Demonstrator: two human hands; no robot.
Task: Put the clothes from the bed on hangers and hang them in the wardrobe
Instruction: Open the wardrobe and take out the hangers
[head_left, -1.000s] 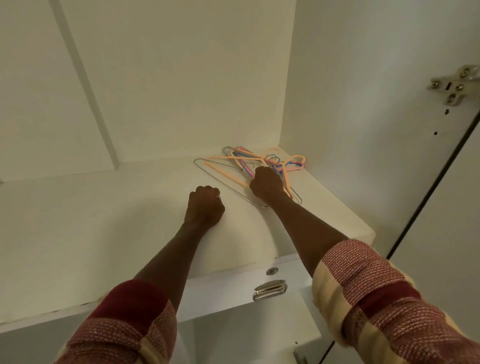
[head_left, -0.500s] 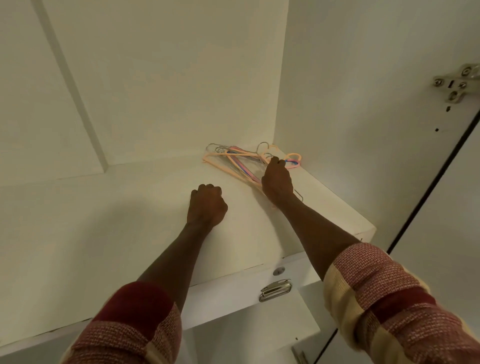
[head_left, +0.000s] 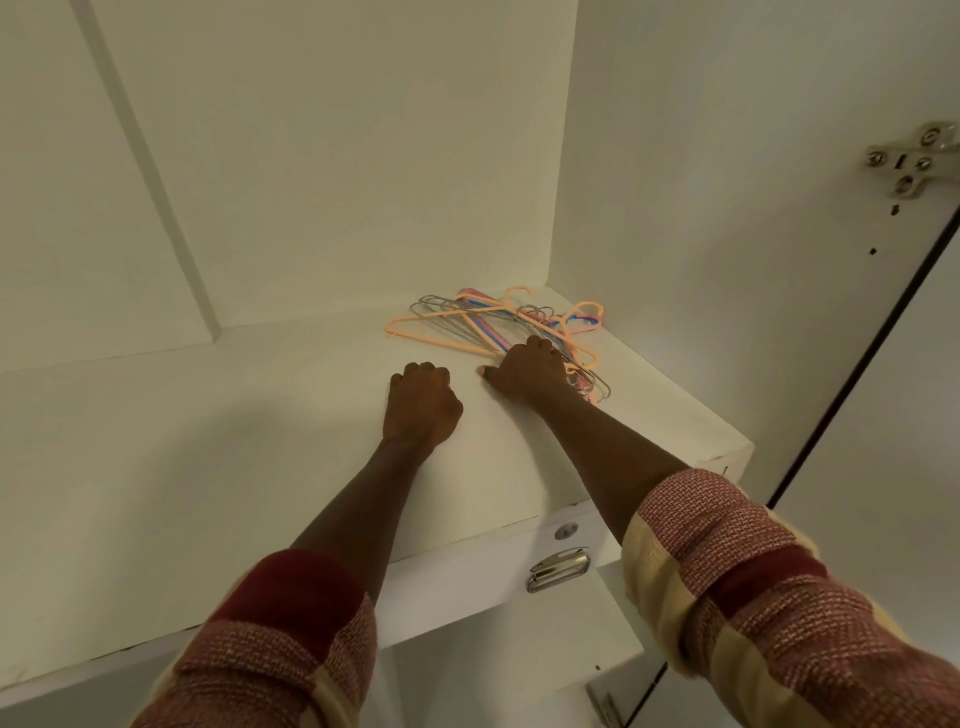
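A pile of hangers (head_left: 470, 326), peach, pink, blue and bare wire, lies in the back right corner of the white wardrobe shelf (head_left: 234, 457). My right hand (head_left: 527, 371) lies on the near end of the pile with its fingers curled down over the hanger bars and its thumb stretched left onto the shelf. My left hand (head_left: 422, 408) rests on the shelf as a closed fist just left of it, holding nothing and apart from the hangers. No clothes or bed are in view.
The wardrobe's back wall (head_left: 337, 156) and right side wall (head_left: 701, 208) close in the corner. A metal hinge (head_left: 914, 161) sits on the open door at the right. A metal catch (head_left: 558, 569) is fixed under the shelf's front edge.
The hanger pile first slid back toward the corner under my right hand. That hand has since drawn back to the pile's near end, thumb now spread left. My left fist has stayed put.
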